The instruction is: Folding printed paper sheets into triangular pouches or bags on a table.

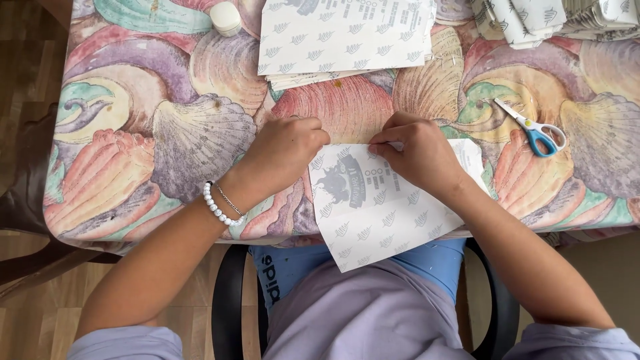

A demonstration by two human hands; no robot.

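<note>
Both hands pinch the far edge of the sheet (373,213), left hand (287,150) at its far-left corner and right hand (417,150) just beside, while the sheet's long axis runs toward the person, overhanging the table (167,120).

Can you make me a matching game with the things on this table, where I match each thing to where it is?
Things:
1. scissors
2. paper stack
3. sheet
4. bracelet

Places:
A. on the left wrist
B. under both hands, hanging over the table edge
C. on the table, right of the right hand
D. at the far side of the table, beyond the hands

Pairs: 1-C, 2-D, 3-B, 4-A. The left hand pinches the sheet's top edge with the right hand.
</note>
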